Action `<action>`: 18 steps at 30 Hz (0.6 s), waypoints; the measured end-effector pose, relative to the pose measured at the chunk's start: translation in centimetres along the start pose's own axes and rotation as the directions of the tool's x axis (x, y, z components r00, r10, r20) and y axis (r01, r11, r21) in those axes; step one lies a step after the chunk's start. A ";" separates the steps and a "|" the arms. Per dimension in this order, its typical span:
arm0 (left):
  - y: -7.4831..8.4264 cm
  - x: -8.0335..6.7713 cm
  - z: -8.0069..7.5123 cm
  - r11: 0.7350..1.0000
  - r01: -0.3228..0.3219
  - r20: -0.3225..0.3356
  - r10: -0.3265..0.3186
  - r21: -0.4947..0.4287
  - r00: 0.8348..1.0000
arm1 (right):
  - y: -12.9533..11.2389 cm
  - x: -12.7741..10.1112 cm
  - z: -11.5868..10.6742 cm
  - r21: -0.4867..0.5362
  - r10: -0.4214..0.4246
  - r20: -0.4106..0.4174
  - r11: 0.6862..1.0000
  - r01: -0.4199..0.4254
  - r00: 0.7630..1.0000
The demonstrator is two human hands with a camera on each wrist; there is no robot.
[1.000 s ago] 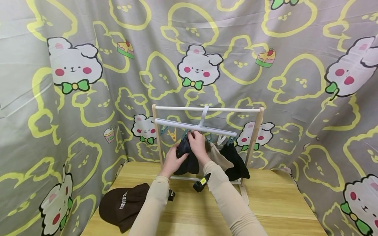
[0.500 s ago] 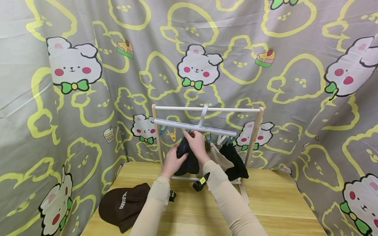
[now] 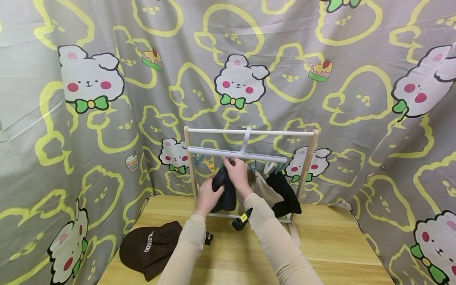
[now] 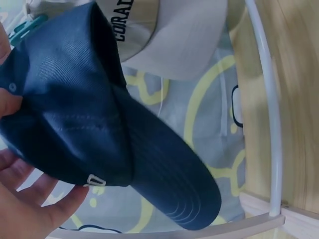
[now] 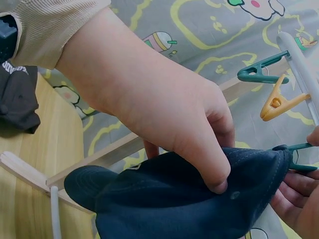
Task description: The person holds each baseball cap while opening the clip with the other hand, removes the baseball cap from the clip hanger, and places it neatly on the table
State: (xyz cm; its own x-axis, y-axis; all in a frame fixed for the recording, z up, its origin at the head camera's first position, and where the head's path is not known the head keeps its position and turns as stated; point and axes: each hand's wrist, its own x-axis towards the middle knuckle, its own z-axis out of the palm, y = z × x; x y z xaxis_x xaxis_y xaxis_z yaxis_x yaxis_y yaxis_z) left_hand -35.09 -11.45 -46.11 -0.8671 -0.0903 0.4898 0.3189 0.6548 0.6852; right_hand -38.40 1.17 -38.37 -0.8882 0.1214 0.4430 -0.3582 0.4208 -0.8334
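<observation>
A navy baseball cap (image 3: pixel 229 196) hangs below a pale clip hanger (image 3: pixel 217 151). My left hand (image 3: pixel 208 194) grips the cap's crown, thumb on one side and fingers on the other; the left wrist view shows the brim (image 4: pixel 174 174) pointing down and away. At the cap's back edge, my right hand (image 3: pixel 238 174) pinches a teal clip (image 5: pixel 299 147), its fingertips close to the fabric. Whether the clip bites the cap cannot be made out clearly. Beside it hang a beige cap (image 3: pixel 267 190) and a black cap (image 3: pixel 283 194).
The hanger hooks over the top rail (image 3: pixel 217 130) of a small wooden rack (image 3: pixel 307 170). A yellow clip (image 5: pixel 276 103) and a green clip (image 5: pixel 249 74) hang on the bar's left part. A brown cap (image 3: pixel 151 247) lies on the wooden table (image 3: pixel 331 245), front left.
The hanger bar has swung nearer to level, its left end lower. My right fingers have shifted slightly left at the clip. The navy cap has turned a little in my left hand's grip.
</observation>
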 end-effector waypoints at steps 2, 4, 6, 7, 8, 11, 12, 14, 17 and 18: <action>0.0 -0.1 0.0 1.000 0.008 -0.017 -0.008 -0.002 1.000 | 0.0 0.0 0.0 -0.004 -0.002 0.005 1.000 0.002 1.000; 0.0 -0.2 0.1 1.000 0.019 -0.028 -0.019 -0.009 0.999 | 0.0 -0.1 0.0 -0.009 -0.004 0.010 1.000 0.004 1.000; 0.1 -0.2 0.1 0.999 0.034 -0.035 -0.034 -0.015 0.999 | 0.1 0.0 0.0 -0.011 -0.005 0.010 1.000 0.005 1.000; 0.1 -0.2 0.1 0.999 0.040 -0.038 -0.040 -0.017 0.998 | 0.1 0.0 0.0 -0.007 -0.004 0.012 1.000 0.004 1.000; 0.1 -0.3 0.1 0.999 0.047 -0.040 -0.047 -0.019 0.998 | 0.1 -0.1 0.0 0.000 -0.003 0.015 1.000 0.003 1.000; 0.2 -0.3 0.1 0.998 0.059 -0.054 -0.060 -0.018 0.997 | 0.1 -0.1 0.0 0.014 0.005 0.024 1.000 -0.005 1.000; 0.2 -0.3 0.1 0.998 0.059 -0.061 -0.060 -0.018 0.996 | 0.1 -0.1 0.0 0.018 0.007 0.028 1.000 -0.007 1.000; 0.3 -0.4 0.1 0.998 0.053 -0.075 -0.054 -0.018 0.996 | 0.1 -0.1 0.0 0.025 0.009 0.035 1.000 -0.010 0.999; 0.3 -0.4 0.0 0.998 0.052 -0.083 -0.053 -0.018 0.995 | 0.2 -0.1 0.0 0.030 0.011 0.042 0.999 -0.012 0.999; 0.3 -0.4 0.0 0.998 0.052 -0.086 -0.054 -0.019 0.995 | 0.2 -0.1 0.0 0.031 0.012 0.044 0.999 -0.013 0.999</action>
State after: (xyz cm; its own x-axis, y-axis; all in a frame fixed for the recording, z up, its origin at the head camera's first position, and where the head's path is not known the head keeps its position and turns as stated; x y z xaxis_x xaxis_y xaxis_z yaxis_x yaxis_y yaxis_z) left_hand -34.65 -11.24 -46.04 -0.8469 -0.1895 0.4968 0.2801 0.6351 0.7198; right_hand -38.35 1.23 -38.57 -0.9041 0.0866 0.4184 -0.3554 0.3908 -0.8491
